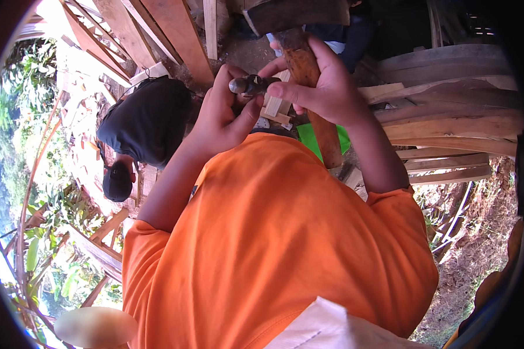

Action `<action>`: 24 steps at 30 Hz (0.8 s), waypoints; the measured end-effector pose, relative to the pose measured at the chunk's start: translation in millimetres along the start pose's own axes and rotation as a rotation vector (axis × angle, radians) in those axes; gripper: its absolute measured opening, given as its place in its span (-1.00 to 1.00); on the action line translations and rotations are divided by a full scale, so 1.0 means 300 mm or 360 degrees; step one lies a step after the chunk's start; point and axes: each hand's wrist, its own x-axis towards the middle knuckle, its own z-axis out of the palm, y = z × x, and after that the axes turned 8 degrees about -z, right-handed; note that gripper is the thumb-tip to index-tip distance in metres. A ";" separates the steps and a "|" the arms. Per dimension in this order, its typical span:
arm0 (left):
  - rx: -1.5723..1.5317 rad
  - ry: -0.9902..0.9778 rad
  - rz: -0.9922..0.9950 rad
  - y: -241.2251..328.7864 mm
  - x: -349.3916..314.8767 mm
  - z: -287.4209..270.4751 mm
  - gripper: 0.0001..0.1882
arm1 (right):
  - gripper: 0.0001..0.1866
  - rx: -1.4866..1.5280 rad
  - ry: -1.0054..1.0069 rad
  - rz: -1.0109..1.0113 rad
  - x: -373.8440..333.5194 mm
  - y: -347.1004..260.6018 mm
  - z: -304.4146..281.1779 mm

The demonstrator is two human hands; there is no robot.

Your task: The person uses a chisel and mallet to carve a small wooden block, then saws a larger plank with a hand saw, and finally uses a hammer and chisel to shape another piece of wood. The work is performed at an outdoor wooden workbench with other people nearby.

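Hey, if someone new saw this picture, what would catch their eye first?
The bright orange cloth shirt filling the lower middle stands out first. Above it, the right hand grips a brown wooden handle topped by a broad dark metal blade. At left is a black-shirted person wearing a black cap.

Dark metal piece (251,86) held in left hand (222,113), wooden-handled bladed tool (303,63) gripped in right hand (337,90), planks (460,125) stacked alongside

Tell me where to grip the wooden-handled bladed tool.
Probably the lower handle, from the left: that part is long, slim and bare below the right hand, away from the dark blade at the top, while the right forearm flanks the other side.
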 end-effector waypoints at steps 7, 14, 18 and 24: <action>-0.0553 -0.0031 -0.0296 0.012 -0.047 0.033 -0.82 | -0.32 -0.0057 0.0094 -0.0236 -0.013 0.010 0.042; 0.0013 0.0189 -0.0283 -0.104 -0.075 -0.061 -0.77 | -0.56 -0.0282 0.0160 -0.0115 -0.021 -0.040 0.052; 0.0233 0.0389 -0.0178 -0.106 -0.048 -0.172 -0.86 | -0.60 -0.0627 0.0334 -0.0326 -0.051 -0.175 0.068; 0.0443 0.0297 -0.0063 -0.094 -0.040 -0.287 -0.89 | -0.55 -0.1227 0.0123 -0.0203 -0.009 -0.111 0.252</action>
